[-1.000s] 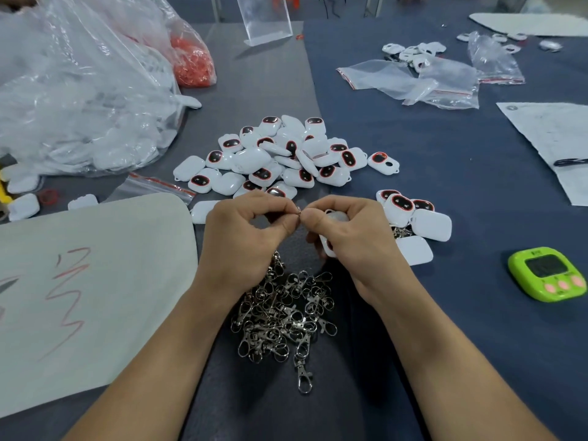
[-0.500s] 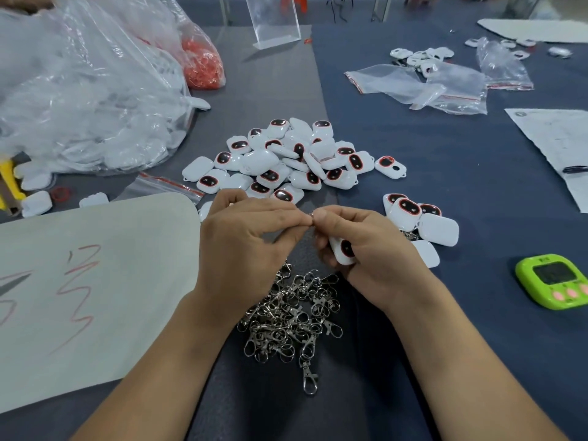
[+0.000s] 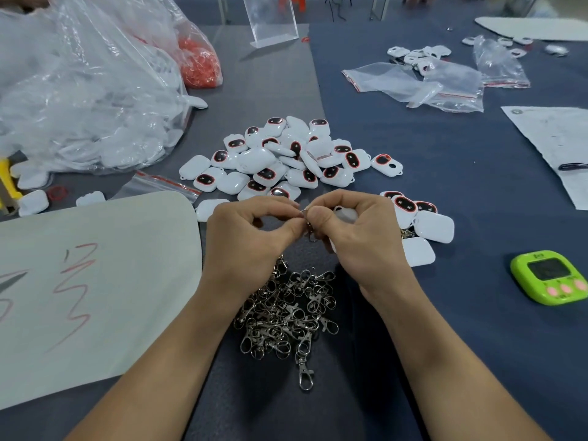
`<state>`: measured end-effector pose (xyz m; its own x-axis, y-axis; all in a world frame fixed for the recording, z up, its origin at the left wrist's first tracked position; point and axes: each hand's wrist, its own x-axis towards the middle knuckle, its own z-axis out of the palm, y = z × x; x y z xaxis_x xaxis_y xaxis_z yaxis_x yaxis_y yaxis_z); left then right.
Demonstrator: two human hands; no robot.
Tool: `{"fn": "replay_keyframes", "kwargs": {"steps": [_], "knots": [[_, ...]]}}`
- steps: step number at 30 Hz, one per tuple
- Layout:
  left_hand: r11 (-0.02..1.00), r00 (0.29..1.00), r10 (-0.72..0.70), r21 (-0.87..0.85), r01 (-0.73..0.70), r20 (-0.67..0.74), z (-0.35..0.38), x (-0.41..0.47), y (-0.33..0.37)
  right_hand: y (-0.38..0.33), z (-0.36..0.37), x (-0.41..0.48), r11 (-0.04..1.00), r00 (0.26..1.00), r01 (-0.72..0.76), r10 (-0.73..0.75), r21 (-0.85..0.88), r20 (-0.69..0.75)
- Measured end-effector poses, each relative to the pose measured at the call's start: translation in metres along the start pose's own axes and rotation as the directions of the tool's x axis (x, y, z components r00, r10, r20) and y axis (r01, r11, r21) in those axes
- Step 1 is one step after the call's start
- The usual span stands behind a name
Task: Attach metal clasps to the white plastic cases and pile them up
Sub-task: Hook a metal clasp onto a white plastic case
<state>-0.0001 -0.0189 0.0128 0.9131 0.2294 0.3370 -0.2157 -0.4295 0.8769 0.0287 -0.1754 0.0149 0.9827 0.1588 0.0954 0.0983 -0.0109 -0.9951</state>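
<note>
A metal clasp (image 3: 308, 222) hangs between two hands raised just above the table (image 3: 445, 192), its small ring caught where the thumbs meet; the left hand (image 3: 251, 240) clamps thumb and forefinger together on the ring with the other fingers curled in, while the right hand (image 3: 362, 240) pinches the same ring from the other side and holds a white case (image 3: 346, 214) under its curled fingers, the case mostly hidden. Directly below the wrists lies a tangle of loose clasps (image 3: 286, 313), one stray piece trailing toward the near edge. Beyond the hands a heap of cases (image 3: 286, 157) spreads over the seam between grey and blue cloth, some face up with dark red-rimmed windows, some face down. A smaller cluster of cases (image 3: 426, 221) sits just right of the right hand, with bits of metal showing beneath it. Farther right lies a green timer (image 3: 550, 276). To the left lies a pale sheet (image 3: 95, 281) marked with red strokes, and behind it a big clear bag (image 3: 79, 90) bulges with white parts, a bag of red rings (image 3: 199, 63) beside it. Empty clear bags (image 3: 413, 84) lie at the far right
</note>
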Motion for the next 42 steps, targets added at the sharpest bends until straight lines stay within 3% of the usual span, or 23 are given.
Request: {"fn": "replay_keyframes", "kwargs": {"steps": [7,15,17,20,24,28,37,42], "knots": [[0.975,0.995,-0.099,-0.199,0.094,-0.015,0.0039,0.0029,-0.0043,0.0015,0.0006,-0.0023,0.948,0.997,0.069,-0.076,-0.312,-0.011],[0.892,0.975,-0.209,-0.393,0.223,0.081,0.0014,0.0053,-0.0016,-0.0001,0.0035,-0.0031,0.978,1.000,0.001,-0.003,-0.207,-0.011],[0.913,0.977,-0.197,-0.347,0.214,0.084,0.0001,0.0059,-0.0017,-0.0007,0.0037,-0.0042,0.975,0.998,0.027,-0.037,-0.220,-0.041],[0.985,0.992,-0.097,-0.133,0.107,0.077,-0.0004,0.0038,-0.0026,-0.0017,0.0026,-0.0049,0.948,0.987,0.090,-0.127,-0.304,-0.103],[0.998,0.999,0.013,0.056,-0.014,0.033,0.0011,-0.0002,-0.0018,-0.0041,0.0006,-0.0062,0.889,0.975,0.140,-0.201,-0.437,-0.098],[0.990,0.993,0.106,0.089,-0.109,0.048,-0.0010,0.0005,-0.0032,-0.0034,0.0014,-0.0084,0.856,0.971,0.177,-0.232,-0.486,-0.055],[0.995,1.000,-0.015,-0.097,0.016,0.015,0.0011,0.0024,-0.0045,-0.0069,-0.0016,-0.0052,0.920,0.986,0.138,-0.163,-0.367,-0.040],[0.987,0.991,-0.077,-0.131,0.091,0.105,0.0000,0.0028,-0.0050,-0.0066,-0.0016,-0.0056,0.910,0.982,0.149,-0.182,-0.386,-0.051]]}}
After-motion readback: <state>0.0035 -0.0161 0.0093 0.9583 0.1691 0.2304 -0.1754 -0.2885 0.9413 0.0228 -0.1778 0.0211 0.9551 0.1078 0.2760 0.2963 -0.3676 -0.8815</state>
